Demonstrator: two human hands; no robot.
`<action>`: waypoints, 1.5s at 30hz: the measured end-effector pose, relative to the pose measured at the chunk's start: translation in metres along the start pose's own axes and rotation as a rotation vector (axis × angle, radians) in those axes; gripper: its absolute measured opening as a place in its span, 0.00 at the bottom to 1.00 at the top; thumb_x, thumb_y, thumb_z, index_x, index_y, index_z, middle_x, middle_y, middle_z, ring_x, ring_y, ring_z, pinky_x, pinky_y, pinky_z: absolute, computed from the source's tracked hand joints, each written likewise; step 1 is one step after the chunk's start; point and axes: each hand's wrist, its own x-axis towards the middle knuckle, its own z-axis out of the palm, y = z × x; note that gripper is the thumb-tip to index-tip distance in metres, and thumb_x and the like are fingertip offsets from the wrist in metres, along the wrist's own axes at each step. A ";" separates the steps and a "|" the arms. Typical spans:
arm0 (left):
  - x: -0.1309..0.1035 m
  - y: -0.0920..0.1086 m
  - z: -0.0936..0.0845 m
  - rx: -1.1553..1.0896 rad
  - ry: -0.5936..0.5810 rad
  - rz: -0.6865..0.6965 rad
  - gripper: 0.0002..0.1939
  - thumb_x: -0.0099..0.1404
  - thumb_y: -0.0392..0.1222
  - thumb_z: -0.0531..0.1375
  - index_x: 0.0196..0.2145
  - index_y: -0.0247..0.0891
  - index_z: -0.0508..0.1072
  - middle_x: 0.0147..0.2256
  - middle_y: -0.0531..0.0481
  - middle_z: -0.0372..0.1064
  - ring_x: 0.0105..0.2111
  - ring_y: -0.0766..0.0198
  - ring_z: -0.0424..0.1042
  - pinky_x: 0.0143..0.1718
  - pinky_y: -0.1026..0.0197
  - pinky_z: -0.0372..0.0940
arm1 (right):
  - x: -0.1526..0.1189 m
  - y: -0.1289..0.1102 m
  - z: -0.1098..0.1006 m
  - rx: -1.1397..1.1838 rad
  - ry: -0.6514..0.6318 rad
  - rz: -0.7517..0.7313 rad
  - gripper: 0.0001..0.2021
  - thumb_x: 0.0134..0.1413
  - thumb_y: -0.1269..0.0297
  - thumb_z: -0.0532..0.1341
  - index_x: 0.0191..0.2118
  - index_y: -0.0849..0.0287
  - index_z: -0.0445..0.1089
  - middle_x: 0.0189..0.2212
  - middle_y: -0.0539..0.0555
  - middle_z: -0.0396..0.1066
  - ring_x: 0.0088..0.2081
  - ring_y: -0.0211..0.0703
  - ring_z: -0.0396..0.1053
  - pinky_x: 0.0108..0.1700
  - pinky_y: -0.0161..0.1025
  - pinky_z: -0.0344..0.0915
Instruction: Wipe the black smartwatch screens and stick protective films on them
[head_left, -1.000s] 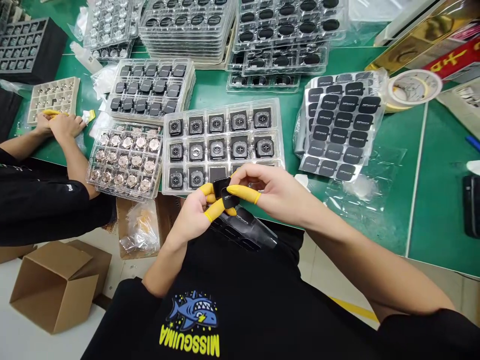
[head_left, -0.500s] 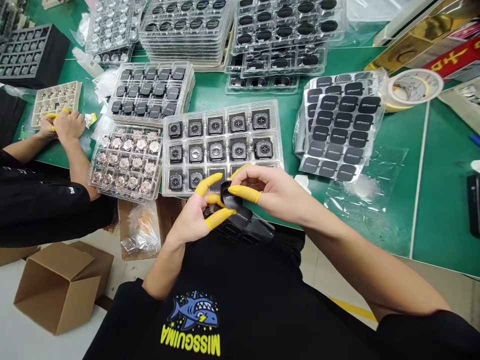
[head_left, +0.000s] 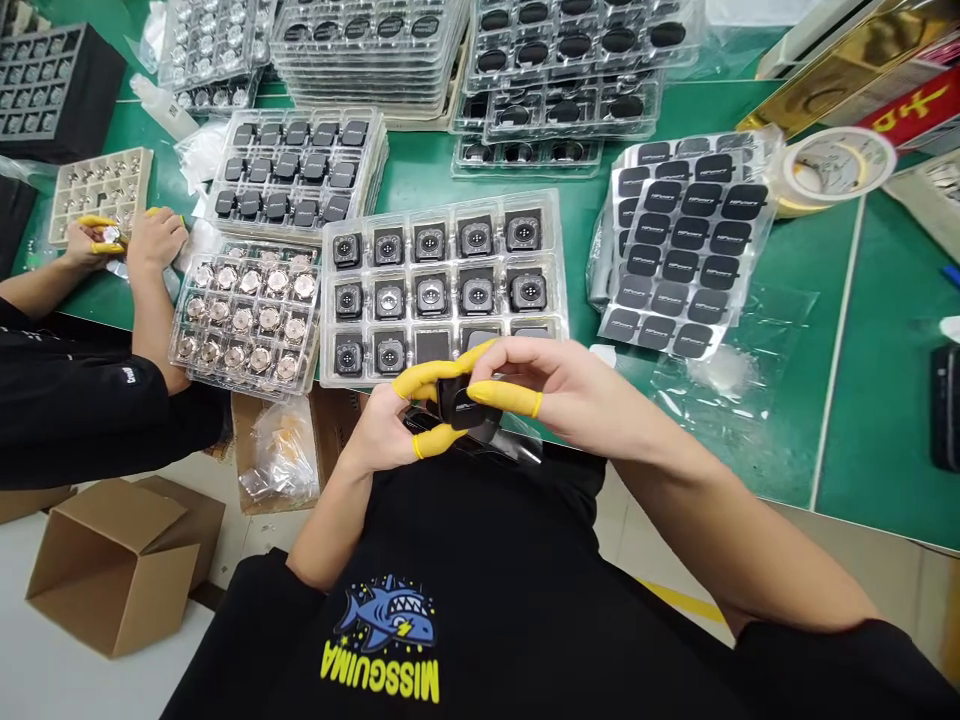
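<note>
Just in front of my chest, my left hand (head_left: 397,415) pinches a dark square smartwatch body (head_left: 446,398) between yellow-covered fingertips. My right hand (head_left: 555,390), also in yellow finger cots, grips a black printed protective film (head_left: 469,410) against the watch's face. Fingers partly hide how far the film touches the watch. Under both hands lies a glossy dark sheet (head_left: 517,445), mostly covered. Beyond them is a clear plastic tray (head_left: 561,265) of square smartwatches lying back side up; one front-row compartment (head_left: 433,347) shows no watch.
Sheets of black square films (head_left: 675,255) lie on the right, near a tape roll (head_left: 836,165). Left are trays of black square pieces (head_left: 289,165) and rose-gold watches (head_left: 244,320). Stacked trays (head_left: 367,75) stand behind. A co-worker's hands (head_left: 154,240) handle a watch at far left.
The film in my right hand has come down onto the watch, and my left fingers have closed in around it. The co-worker's hands have moved apart, showing a watch.
</note>
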 end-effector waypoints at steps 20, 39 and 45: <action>0.004 0.007 0.007 0.007 0.037 0.190 0.32 0.65 0.40 0.79 0.65 0.43 0.79 0.49 0.46 0.87 0.39 0.63 0.87 0.44 0.65 0.82 | -0.015 -0.031 -0.001 -0.224 0.130 -0.099 0.17 0.64 0.42 0.76 0.37 0.50 0.81 0.49 0.57 0.82 0.50 0.56 0.79 0.53 0.53 0.77; 0.004 0.005 0.008 0.067 0.002 0.178 0.31 0.69 0.44 0.76 0.67 0.43 0.77 0.47 0.47 0.87 0.37 0.64 0.86 0.42 0.65 0.81 | -0.012 -0.017 0.011 -0.232 0.113 -0.157 0.07 0.68 0.61 0.72 0.35 0.52 0.80 0.43 0.53 0.81 0.45 0.47 0.76 0.48 0.44 0.75; 0.007 0.008 0.007 0.084 0.006 0.223 0.32 0.67 0.42 0.78 0.66 0.43 0.78 0.47 0.47 0.87 0.37 0.64 0.86 0.42 0.66 0.81 | -0.012 -0.016 0.012 -0.287 0.100 -0.152 0.06 0.67 0.63 0.70 0.36 0.52 0.80 0.42 0.53 0.81 0.44 0.48 0.76 0.48 0.45 0.73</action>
